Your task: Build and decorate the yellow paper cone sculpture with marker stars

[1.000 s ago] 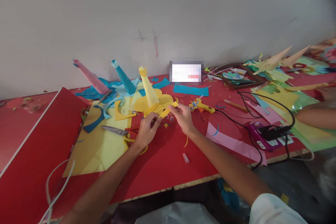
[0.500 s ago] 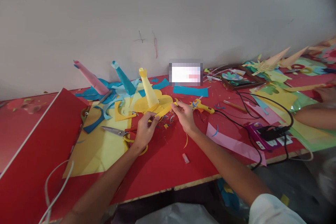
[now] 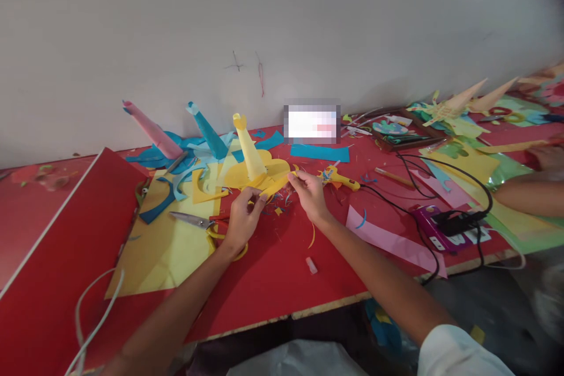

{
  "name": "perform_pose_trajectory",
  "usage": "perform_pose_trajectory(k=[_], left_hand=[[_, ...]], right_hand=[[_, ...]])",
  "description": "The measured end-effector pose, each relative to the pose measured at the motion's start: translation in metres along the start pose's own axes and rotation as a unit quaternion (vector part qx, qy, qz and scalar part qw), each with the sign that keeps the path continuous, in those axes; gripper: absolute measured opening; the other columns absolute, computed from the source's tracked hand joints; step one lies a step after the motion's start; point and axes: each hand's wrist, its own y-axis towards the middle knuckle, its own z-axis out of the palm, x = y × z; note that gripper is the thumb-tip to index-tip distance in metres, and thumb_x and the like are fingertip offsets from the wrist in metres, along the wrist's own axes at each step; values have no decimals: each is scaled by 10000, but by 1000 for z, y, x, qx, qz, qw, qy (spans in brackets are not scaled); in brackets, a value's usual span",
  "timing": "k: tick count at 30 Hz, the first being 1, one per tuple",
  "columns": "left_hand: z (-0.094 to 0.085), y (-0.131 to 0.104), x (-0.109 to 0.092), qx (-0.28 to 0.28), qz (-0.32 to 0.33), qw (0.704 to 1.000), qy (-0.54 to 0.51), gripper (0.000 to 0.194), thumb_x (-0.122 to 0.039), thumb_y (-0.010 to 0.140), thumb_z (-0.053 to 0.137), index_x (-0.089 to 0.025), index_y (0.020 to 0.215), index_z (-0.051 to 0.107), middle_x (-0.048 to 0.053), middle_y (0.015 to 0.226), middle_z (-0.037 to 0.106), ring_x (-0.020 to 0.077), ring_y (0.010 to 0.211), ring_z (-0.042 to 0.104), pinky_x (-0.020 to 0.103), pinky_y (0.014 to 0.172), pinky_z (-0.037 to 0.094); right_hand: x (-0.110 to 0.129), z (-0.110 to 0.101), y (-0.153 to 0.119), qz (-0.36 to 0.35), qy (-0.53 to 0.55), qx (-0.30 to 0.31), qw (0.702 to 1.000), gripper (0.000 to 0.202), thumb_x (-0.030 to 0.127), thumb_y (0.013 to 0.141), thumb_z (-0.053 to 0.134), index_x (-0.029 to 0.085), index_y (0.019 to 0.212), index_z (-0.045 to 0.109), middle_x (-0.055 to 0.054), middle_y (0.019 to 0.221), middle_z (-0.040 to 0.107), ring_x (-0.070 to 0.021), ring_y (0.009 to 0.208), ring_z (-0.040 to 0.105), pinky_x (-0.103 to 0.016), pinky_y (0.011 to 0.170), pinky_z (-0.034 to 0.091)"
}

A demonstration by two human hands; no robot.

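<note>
Between my two hands stretches a narrow yellow paper strip (image 3: 278,185). My left hand (image 3: 244,216) pinches its near left end, and my right hand (image 3: 309,195) pinches the right end. Just behind the strip stands a yellow paper cone (image 3: 249,150) on a rounded yellow paper base (image 3: 275,165). Scissors (image 3: 194,220) with red and yellow handles lie by my left wrist, partly hidden under it. To the right of my right hand rests a yellow glue gun (image 3: 341,178) with a black cord. Small paper scraps (image 3: 282,202) are strewn beneath the strip.
A blue cone (image 3: 207,132) and a pink cone (image 3: 152,129) stand at the back left. Yellow sheets (image 3: 171,258) lie at left, a pink strip (image 3: 392,241) at right. Cords run to a purple box (image 3: 434,226). Another person's arm (image 3: 529,195) works at far right.
</note>
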Motion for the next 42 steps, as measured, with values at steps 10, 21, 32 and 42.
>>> perform_pose_trajectory(k=[10,21,32,42], left_hand=[[0,-1,2,32,-25,998,-47,354,-541,939,619,-202,1036,653,54,979,696,166,828,637,247,664,500],[0,0,6,57,-11,998,-19,293,-432,1001,541,-197,861,646,-9,689,642,127,584,554,265,615,428],[0,-1,-2,20,-4,999,42,271,-374,992,508,-198,801,587,-23,658,595,120,585,502,254,615,370],[0,-3,-4,24,-2,998,60,300,-390,993,503,-202,766,555,-34,630,528,118,584,462,252,613,352]], right_hand=[[3,1,-1,8,-12,27,1000,566,748,863,623,213,679,628,-22,656,644,-169,620,559,-295,610,448],[-1,5,-6,3,-41,84,996,557,723,891,609,203,704,676,-32,681,682,-175,633,588,-295,632,451],[2,2,-3,-10,-71,25,997,598,758,892,578,204,685,668,-52,683,715,-190,640,619,-301,629,461],[1,0,-2,-23,-78,21,996,550,703,918,592,209,696,685,-45,685,708,-192,634,610,-302,634,446]])
